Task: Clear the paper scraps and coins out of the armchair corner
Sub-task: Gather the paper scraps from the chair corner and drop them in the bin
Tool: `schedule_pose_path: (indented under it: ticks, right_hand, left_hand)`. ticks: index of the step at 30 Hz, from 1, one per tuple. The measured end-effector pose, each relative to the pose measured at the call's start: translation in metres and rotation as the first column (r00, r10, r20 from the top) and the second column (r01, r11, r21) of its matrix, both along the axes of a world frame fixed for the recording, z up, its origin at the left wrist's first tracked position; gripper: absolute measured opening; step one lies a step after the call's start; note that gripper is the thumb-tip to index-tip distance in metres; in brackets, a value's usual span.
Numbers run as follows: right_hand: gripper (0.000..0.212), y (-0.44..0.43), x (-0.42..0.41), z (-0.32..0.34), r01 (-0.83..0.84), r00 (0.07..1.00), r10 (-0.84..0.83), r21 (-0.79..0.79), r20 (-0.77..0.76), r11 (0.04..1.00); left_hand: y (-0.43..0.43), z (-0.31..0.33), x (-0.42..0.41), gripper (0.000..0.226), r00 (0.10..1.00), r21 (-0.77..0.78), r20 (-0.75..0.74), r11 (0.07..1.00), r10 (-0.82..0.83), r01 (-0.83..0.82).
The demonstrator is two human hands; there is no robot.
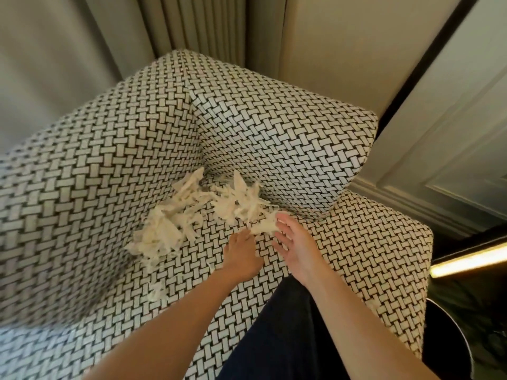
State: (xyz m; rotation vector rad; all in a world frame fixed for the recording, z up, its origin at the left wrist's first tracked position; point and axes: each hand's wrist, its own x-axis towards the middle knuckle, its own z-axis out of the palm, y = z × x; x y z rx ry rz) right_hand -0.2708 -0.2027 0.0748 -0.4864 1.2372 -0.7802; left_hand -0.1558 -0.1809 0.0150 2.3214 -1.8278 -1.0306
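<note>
A pale curtain (55, 50) hangs at the far left, behind the armchair (82, 174), which is covered in black-and-cream basket-weave cloth. The paper scraps (192, 212) lie as a loose cream heap in the inner corner of the chair, where the two padded sides meet the seat. They trail from the corner crease down along the foot of the left side. Just right of the heap, the left hand (241, 259) rests palm down on the seat, fingers straight and released, their tips at the edge of the scraps and grasping nothing. Beside it the right hand (297, 248) is held loose with fingers spread and unclenched, its fingertips touching a small clump of scraps at the foot of the right padded side (288, 133). A dark trouser leg (274, 338) shows between the forearms. Further right come a panelled wall (439, 133) and a glowing light strip (472, 259)
</note>
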Motion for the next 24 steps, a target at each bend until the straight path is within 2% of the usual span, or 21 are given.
schedule_pose_path:
  ticks: [2, 5, 7, 11, 14, 16, 18, 20, 22, 24]
  right_hand:
    - [0.028, 0.000, 0.004, -0.006, -0.025, 0.999, 0.028, 0.067, -0.032, 0.997]
    - [0.018, 0.000, 0.005, -0.009, -0.069, 0.996, 0.075, 0.124, -0.050, 0.990]
    - [0.021, -0.001, 0.005, -0.013, -0.118, 0.991, 0.125, 0.135, -0.048, 0.984]
    - [0.030, -0.002, 0.005, -0.019, -0.201, 0.979, 0.200, 0.140, 0.022, 0.969]
    - [0.031, -0.003, 0.003, -0.022, -0.146, 0.989, 0.140, 0.132, 0.056, 0.980]
    - [0.028, -0.004, 0.000, -0.022, -0.059, 0.995, 0.049, 0.118, 0.085, 0.991]
    - [0.029, -0.005, -0.003, -0.020, 0.031, 0.990, -0.047, 0.120, 0.130, 0.992]
    - [0.031, -0.006, -0.005, -0.018, 0.096, 0.978, -0.119, 0.137, 0.169, 0.986]
    - [0.032, -0.006, -0.006, -0.017, 0.127, 0.971, -0.153, 0.146, 0.183, 0.981]
    - [0.030, -0.005, -0.007, -0.015, 0.131, 0.970, -0.156, 0.143, 0.185, 0.981]
  left_hand:
    - [0.003, 0.001, 0.003, 0.062, 0.998, -0.039, -0.058, 0.999, 0.004, -0.006]
    - [0.010, 0.008, 0.007, 0.054, 0.966, -0.078, -0.259, 0.996, 0.015, -0.036]
    - [0.017, 0.015, 0.010, 0.051, 0.928, -0.063, -0.374, 0.997, 0.010, -0.037]
    - [0.028, 0.019, 0.011, 0.050, 0.876, -0.071, -0.475, 0.996, -0.080, 0.052]
    - [0.031, 0.017, 0.012, 0.045, 0.826, -0.081, -0.558, 0.996, -0.083, 0.045]
    - [0.028, 0.016, 0.015, 0.034, 0.785, -0.116, -0.619, 0.991, -0.025, -0.060]
    - [0.021, 0.014, 0.018, 0.029, 0.791, -0.187, -0.607, 0.954, 0.074, -0.233]
    - [0.009, 0.016, 0.021, 0.030, 0.836, -0.276, -0.521, 0.894, 0.170, -0.354]
    - [-0.006, 0.016, 0.026, 0.033, 0.879, -0.305, -0.425, 0.880, 0.216, -0.363]
    - [-0.023, 0.015, 0.033, 0.038, 0.933, -0.248, -0.276, 0.921, 0.229, -0.299]
